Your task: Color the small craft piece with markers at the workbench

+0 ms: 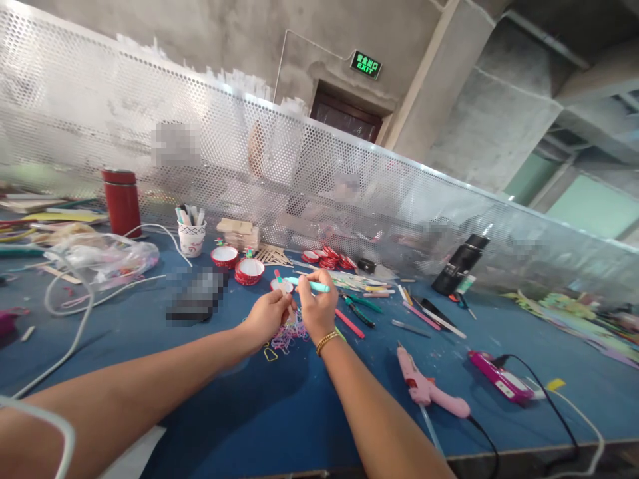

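Note:
My left hand (267, 318) is closed on a small craft piece (281, 285), with a whitish round face and a red and green top. Part of that piece is hidden behind the fingers. In a writing grip, my right hand (319, 307) holds a mint-green marker (315, 286), its tip end pointing left at the piece. Beneath both hands lies a pile of thin pastel loops (290, 338), too small to identify surely. Close by on the left are red-sided white round pieces, one a stack (249, 271), another a single group (224, 257).
A pink glue gun (424, 386) with a cord lies at the right, near a magenta device (500, 379). Green-handled pliers (359, 309) are right of my hands. A black phone (197, 296), a paper cup of markers (192, 238) and a red flask (122, 203) stand left.

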Demonstrator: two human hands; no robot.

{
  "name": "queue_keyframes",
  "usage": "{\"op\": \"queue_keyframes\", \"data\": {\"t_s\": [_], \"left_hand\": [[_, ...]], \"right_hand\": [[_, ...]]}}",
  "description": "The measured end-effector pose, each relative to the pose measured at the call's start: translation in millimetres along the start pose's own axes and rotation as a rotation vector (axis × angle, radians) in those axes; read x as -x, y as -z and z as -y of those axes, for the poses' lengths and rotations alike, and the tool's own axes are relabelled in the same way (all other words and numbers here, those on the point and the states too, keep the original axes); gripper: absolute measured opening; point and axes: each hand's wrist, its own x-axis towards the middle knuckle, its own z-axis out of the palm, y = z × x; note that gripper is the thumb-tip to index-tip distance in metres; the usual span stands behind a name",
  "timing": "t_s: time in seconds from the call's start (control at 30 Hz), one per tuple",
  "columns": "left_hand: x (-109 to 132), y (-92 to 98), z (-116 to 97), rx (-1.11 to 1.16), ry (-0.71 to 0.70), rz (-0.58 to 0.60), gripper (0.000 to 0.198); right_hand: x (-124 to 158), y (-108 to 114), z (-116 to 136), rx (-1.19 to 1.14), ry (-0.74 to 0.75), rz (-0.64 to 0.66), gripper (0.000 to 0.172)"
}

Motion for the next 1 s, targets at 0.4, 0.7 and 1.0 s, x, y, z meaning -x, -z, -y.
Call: {"op": "queue_keyframes", "data": {"t_s": [0.4,0.7,1.0], "left_hand": [[1.6,-0.9,-1.7,-0.013,0.008,0.013,0.026],[1.6,-0.1,-0.9,-0.027,0.010,-0.001,0.026],[1.5,-0.6,-0.3,-0.011,0.004,0.003,0.026]], "right_hand": [[-0.1,-0.9,-1.5,-0.016,-0.010,0.000,0.019],[0.1,-0.1,-0.2,-0.012,-0.007,0.005,0.019],[-0.4,0.4,-0.7,0.015,-0.003,-0.006,0.019]]}}
